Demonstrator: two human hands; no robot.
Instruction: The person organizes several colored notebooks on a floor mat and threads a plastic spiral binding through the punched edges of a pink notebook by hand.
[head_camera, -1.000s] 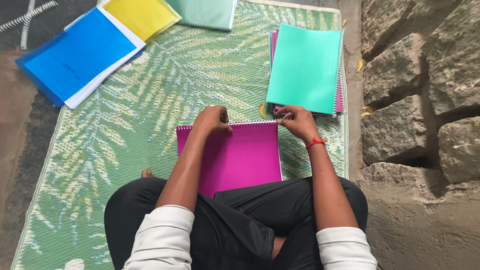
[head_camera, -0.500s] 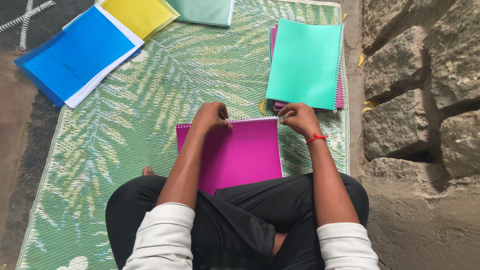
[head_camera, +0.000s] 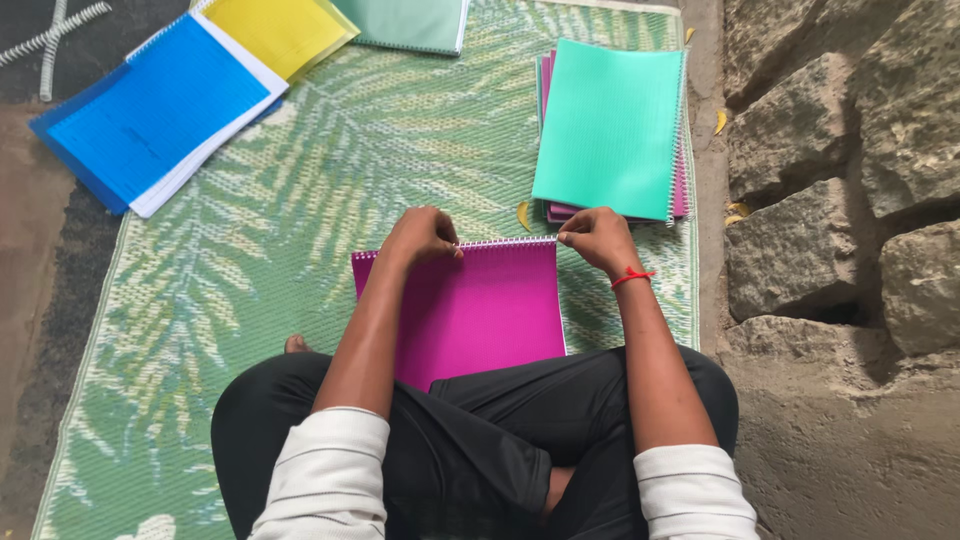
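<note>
**Pink notebook in hand, one pile beside it, more covers waiting**

Head view: A person sits cross-legged on a green mat (head_camera: 250, 300) with a leaf pattern. A pink notebook (head_camera: 480, 310) lies flat on the mat, right in front of the person's legs. Its near end goes under the black trousers. A wire spiral (head_camera: 505, 241) runs along its far edge.

The left hand (head_camera: 420, 235) rests on that far edge, near the left end of the spiral. Its fingers are curled together and pinch at the edge. The right hand (head_camera: 597, 238) sits at the right end of the spiral. Its fingers are pinched together on the wire too. A red thread (head_camera: 632, 277) goes round the right wrist.

Just past the right hand there is a small pile. A teal notebook (head_camera: 610, 130) lies on top, and pink edges show under it. It has a spiral on its right side, so this pile looks finished.

Far off at the top left lie a blue cover (head_camera: 155, 105) with white sheets under it, a yellow cover (head_camera: 280, 30), and a pale green cover (head_camera: 410, 20). No hand is near them. They look like they are waiting their turn.

So I think some books are done, the pink one is being worked on at its spiral, and a few are left. I cannot tell if the pink spiral is all the way in.

A rough stone wall (head_camera: 840, 150) stands on the right side of the mat.
</note>
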